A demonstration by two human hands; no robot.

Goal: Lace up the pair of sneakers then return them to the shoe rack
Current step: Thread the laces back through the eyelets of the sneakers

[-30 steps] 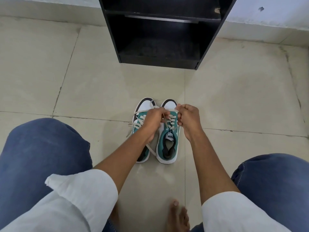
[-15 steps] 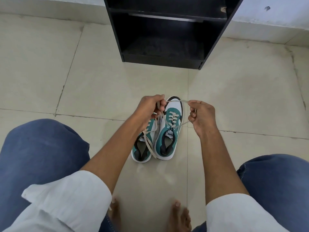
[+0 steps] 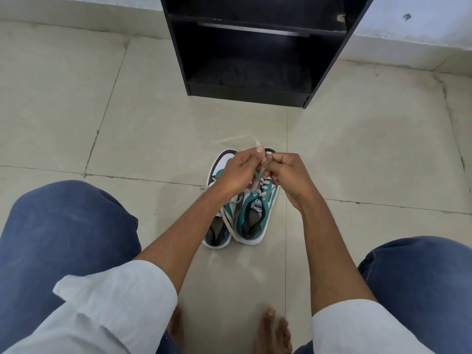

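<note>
Two green and white sneakers stand side by side on the tiled floor, heels toward me. The right sneaker [image 3: 255,215] has cream laces threaded up its front. The left sneaker [image 3: 217,231] has a loose lace trailing across it. My left hand [image 3: 237,172] and my right hand [image 3: 288,175] meet above the toes of the right sneaker, each pinching an end of its lace [image 3: 263,185]. A blurred lace end [image 3: 256,143] flicks up beyond my left thumb. The hands hide the toe caps in part.
A black shoe rack [image 3: 255,93] with open shelves stands on the floor ahead, against a white wall. My knees in blue jeans frame the view left and right, and my bare feet [image 3: 273,330] rest near the bottom edge.
My hands were spread apart, pulling the lace ends sideways; now they have come together above the right sneaker's toe, crossing the ends. The view has shifted slightly.
</note>
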